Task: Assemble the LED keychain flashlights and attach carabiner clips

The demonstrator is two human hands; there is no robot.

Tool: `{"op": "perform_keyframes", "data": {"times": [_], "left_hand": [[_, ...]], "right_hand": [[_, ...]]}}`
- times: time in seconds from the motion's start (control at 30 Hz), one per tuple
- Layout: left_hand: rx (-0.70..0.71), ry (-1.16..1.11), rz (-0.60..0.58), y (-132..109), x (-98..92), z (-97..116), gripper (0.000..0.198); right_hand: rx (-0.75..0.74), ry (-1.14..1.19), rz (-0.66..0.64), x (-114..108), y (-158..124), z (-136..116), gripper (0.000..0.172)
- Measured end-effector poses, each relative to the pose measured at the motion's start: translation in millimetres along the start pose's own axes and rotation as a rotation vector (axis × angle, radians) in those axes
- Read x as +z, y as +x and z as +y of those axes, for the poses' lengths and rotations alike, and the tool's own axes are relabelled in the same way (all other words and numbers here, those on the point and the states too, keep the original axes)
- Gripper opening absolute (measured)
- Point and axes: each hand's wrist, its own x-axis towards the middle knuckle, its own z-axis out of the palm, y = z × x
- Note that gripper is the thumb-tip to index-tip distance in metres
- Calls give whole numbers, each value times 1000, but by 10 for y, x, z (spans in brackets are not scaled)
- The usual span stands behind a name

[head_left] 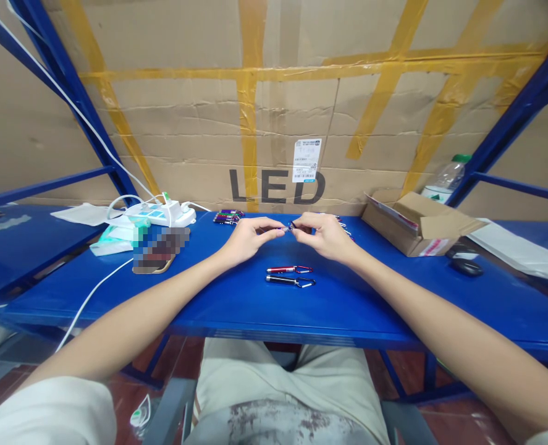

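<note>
My left hand (pixel 248 238) and my right hand (pixel 324 235) meet above the blue table (pixel 236 303), both pinching one small keychain flashlight (pixel 286 228) between their fingertips. Its colour is hard to make out. Just in front of my hands lie a red keychain flashlight (pixel 287 269) and a dark one (pixel 290 281), each with a carabiner clip at its right end. Behind my left hand sits a small pile of several more flashlights (pixel 228 217). A few more show behind my right hand.
An open cardboard box (pixel 415 228) stands at the right with a dark computer mouse (pixel 466 266) beside it. A white power strip (pixel 165 213) with cables, a tissue pack (pixel 113 241) and a blurred object are at the left. A taped cardboard wall marked LED rises behind.
</note>
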Motion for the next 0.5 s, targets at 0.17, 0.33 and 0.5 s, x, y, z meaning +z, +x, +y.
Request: {"op": "perform_keyframes", "data": {"times": [0.17,0.33,0.5], "left_hand": [[-16,1,10,7,-9,-13,37],[-37,-21,1,10,-6,-51,43],[-62,-30,13,21,-13,-68,49]], "right_hand": [[60,27,-11,-22,5,5,25],[65,-16,-25,-16,0,6,26],[13,-84,-6,-19,-12,-39,27]]}}
